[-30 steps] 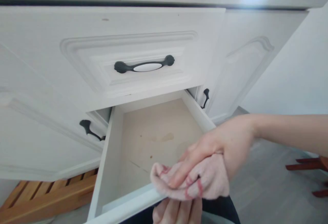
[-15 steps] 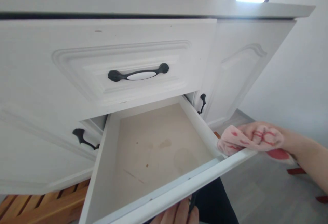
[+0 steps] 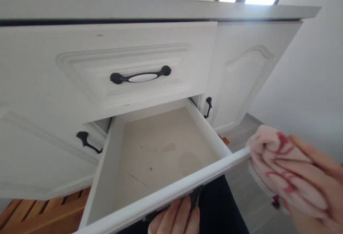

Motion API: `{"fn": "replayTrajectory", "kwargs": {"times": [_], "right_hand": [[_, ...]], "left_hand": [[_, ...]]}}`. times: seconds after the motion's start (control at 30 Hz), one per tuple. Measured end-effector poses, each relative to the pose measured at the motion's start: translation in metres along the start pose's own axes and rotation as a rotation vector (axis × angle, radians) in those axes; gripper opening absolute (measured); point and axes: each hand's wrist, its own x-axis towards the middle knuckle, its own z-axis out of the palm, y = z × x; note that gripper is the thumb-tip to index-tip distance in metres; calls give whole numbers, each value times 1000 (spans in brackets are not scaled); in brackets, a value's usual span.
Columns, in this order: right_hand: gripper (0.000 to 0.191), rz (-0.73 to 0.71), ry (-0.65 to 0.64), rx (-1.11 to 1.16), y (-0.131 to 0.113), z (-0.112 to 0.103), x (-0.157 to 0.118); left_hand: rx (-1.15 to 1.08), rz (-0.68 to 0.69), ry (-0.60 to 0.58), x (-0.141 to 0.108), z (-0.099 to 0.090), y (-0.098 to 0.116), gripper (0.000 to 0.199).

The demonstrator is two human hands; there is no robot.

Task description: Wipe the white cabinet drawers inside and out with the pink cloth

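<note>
A white drawer [image 3: 171, 188] is pulled out below a shut one, its beige bottom marked with stains and a scratch. Under the drawer's front edge, my left hand [image 3: 175, 218] curls its fingers round the dark handle [image 3: 197, 192], which is mostly hidden. My right hand [image 3: 328, 184] grips a bunched pink cloth [image 3: 284, 166] with red markings. This cloth is at the right end of the drawer front, against its corner. The right hand is slightly blurred, and the cloth covers part of its fingers.
The white cabinet has a shut upper drawer with a black-and-white handle [image 3: 142, 76]. Cabinet doors with dark handles [image 3: 208, 107] flank the open drawer. A slatted wooden piece [image 3: 45, 212] lies low at left. A countertop edge [image 3: 160, 10] runs above.
My right hand has moved the cloth from the drawer's top right corner outward and nearer to me, round the end of the front. My left hand stays at the handle, with more of it showing.
</note>
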Motion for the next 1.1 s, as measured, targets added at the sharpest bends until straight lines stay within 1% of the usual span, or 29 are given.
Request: {"fn": "replayTrajectory", "kwargs": {"times": [0.07,0.1,0.17,0.2,0.23,0.27,0.33,0.37,0.43,0.5,0.57,0.63,0.67,0.77,0.83,0.93,1.0,1.1], "right_hand": [[17,-105,-120,26,-22,8,-7],[16,-101,-155,36,-31,14,-12],[18,-43,-156,64,-44,26,-21],[17,-59,-153,83,-49,30,-26],[15,-108,-145,111,-54,34,-31],[16,-185,-143,143,-58,36,-36],[23,-349,-158,194,-67,39,-45],[26,-397,-170,209,-72,39,-48],[27,-415,-185,226,-79,41,-53],[26,-367,-162,229,-83,45,-54],[23,-351,-127,229,-82,51,-51],[20,-352,-76,200,-78,60,-43],[18,-352,-43,183,-76,66,-38],[16,-347,44,152,-66,87,-20],[18,-350,73,152,-60,103,-9],[11,-330,96,149,-57,125,2],[10,-311,106,160,-63,138,8],[11,-326,76,200,-88,152,12]], "left_hand": [[-29,-38,83,-1,3,3,33],[-39,-67,117,-2,3,6,32],[-43,-131,145,-4,2,12,30],[-34,-151,136,-6,1,15,29],[-16,-173,126,-9,0,18,29],[5,-197,118,-12,0,21,29],[42,-226,110,-18,-1,25,28],[51,-234,107,-22,-1,26,27],[51,-235,98,-30,0,24,23],[49,-180,89,-37,1,18,22],[44,-96,79,-40,4,7,24],[25,-37,63,-38,9,-4,25],[13,-32,59,-35,12,-9,25],[7,-73,50,-22,23,-25,27],[2,-87,13,-12,31,-35,29],[-30,-89,-61,-2,41,-47,35],[-15,-106,-75,0,46,-53,40],[79,-139,-75,-3,52,-56,48]]}}
